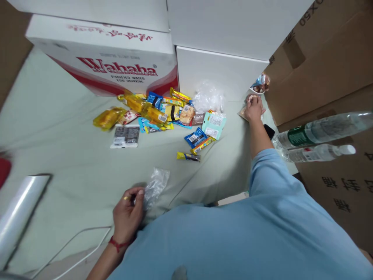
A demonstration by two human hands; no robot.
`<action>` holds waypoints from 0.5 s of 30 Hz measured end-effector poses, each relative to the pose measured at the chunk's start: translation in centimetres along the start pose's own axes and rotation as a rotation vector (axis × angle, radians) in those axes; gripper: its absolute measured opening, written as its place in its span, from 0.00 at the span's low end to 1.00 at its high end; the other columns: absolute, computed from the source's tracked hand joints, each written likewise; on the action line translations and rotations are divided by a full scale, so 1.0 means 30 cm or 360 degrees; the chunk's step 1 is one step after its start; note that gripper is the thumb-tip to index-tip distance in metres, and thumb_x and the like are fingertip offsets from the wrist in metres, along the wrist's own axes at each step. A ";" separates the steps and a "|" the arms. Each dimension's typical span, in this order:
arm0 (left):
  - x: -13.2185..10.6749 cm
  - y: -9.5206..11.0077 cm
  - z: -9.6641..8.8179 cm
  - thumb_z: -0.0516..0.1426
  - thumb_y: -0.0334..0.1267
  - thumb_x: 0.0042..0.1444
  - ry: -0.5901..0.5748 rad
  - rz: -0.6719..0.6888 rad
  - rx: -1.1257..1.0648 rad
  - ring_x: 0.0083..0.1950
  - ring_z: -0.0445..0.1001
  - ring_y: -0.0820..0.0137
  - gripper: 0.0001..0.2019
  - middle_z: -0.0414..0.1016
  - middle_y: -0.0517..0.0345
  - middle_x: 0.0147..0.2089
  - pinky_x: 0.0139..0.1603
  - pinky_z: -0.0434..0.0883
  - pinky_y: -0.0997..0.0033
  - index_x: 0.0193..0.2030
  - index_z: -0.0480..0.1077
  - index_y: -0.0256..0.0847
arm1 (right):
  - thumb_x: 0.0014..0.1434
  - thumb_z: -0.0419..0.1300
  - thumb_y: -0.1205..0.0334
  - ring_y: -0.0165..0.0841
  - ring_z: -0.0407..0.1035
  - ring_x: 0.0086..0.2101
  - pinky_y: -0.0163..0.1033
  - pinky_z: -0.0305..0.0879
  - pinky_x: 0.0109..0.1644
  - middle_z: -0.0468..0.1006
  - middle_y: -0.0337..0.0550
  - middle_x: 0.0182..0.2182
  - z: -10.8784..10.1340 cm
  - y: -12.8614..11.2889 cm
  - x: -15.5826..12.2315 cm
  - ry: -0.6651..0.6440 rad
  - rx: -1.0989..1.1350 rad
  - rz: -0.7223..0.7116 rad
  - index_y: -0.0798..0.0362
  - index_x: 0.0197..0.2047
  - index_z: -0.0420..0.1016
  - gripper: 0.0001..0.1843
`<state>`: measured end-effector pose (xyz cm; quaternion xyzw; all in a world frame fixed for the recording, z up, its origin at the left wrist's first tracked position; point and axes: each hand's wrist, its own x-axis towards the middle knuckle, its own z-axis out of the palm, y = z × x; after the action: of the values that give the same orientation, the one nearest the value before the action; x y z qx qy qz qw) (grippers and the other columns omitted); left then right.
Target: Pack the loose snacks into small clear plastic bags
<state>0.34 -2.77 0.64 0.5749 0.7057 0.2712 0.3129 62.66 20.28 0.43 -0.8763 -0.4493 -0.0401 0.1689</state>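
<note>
My left hand [128, 210] is near the front of the cloth-covered table, thumb and fingers closed on the edge of a clear plastic bag [156, 184]. The bag looks crumpled and holds nothing that I can see. Far to the right, my right hand [254, 107] has its fingers curled over a pale snack packet [242, 112], which the hand mostly hides. Just beyond it is a blue and brown packet [261, 83]. Between the hands lies a pile of small wrapped snacks, with a yellow bag [135, 103], a blue packet [196, 137] and a light green packet [214, 125].
A Wahaba-style water carton [116, 70] and a plain white box [210, 70] stand behind the snacks. Two plastic bottles [335, 130] and a dark phone-like object [269, 131] are at the right by brown cardboard [320, 66]. A shiny film roll [23, 214] lies left.
</note>
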 end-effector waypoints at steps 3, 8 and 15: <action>-0.002 -0.007 0.000 0.55 0.61 0.61 0.0002 -0.0063 0.0084 0.38 0.79 0.60 0.23 0.83 0.53 0.38 0.42 0.73 0.62 0.44 0.77 0.43 | 0.76 0.43 0.52 0.54 0.56 0.68 0.72 0.48 0.69 0.56 0.60 0.73 0.013 -0.007 0.059 0.0004 -0.0012 0.0000 0.50 0.69 0.67 0.25; -0.016 0.000 0.003 0.56 0.65 0.60 0.0051 -0.0167 0.0024 0.40 0.79 0.60 0.26 0.83 0.53 0.39 0.43 0.74 0.61 0.44 0.77 0.44 | 0.78 0.39 0.53 0.49 0.56 0.68 0.68 0.45 0.70 0.56 0.65 0.72 0.014 -0.040 0.159 -0.0043 -0.0058 -0.0020 0.56 0.70 0.65 0.27; -0.040 0.074 0.016 0.60 0.66 0.58 0.0145 -0.0295 -0.0314 0.42 0.81 0.60 0.27 0.84 0.52 0.40 0.43 0.77 0.63 0.45 0.77 0.43 | 0.74 0.49 0.59 0.46 0.61 0.65 0.71 0.47 0.70 0.64 0.63 0.68 -0.023 -0.086 0.262 -0.0101 -0.0202 -0.0126 0.54 0.69 0.68 0.24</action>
<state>2.28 -3.51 2.12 0.4608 0.7392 0.3349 0.3592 65.31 27.52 3.48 -0.8677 -0.4852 -0.0473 0.0970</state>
